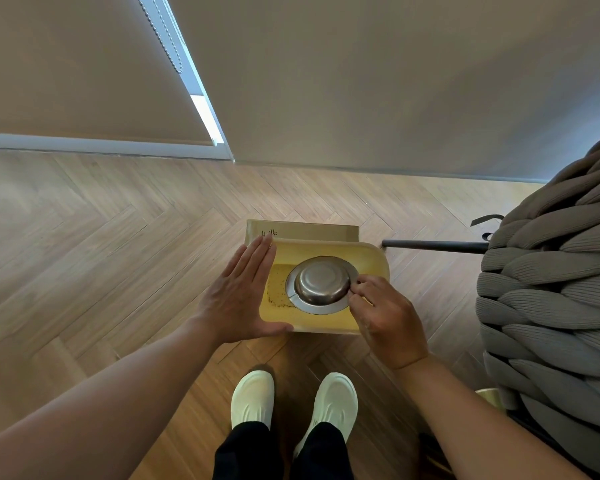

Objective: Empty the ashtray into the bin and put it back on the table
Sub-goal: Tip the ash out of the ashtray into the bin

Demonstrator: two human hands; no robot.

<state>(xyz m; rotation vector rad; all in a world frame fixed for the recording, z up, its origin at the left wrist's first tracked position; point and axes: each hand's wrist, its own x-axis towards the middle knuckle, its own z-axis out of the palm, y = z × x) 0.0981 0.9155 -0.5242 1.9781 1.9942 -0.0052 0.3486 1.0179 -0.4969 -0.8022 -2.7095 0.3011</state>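
Note:
A round metal ashtray [321, 284] is turned upside down over the open yellow bin [371, 261] on the floor, its base facing up. My right hand [385, 317] pinches the ashtray's rim at its right side. My left hand [239, 296] is flat with fingers straight, pressed against the bin's left wall, thumb along the front edge. Dark specks of ash lie on the bin's bottom to the left of the ashtray.
A cardboard box [302, 230] stands behind the bin. A chunky knitted grey seat [551, 306] fills the right side, with a dark bar [433, 245] sticking out. My two white shoes [293, 400] stand on herringbone wood floor near the wall.

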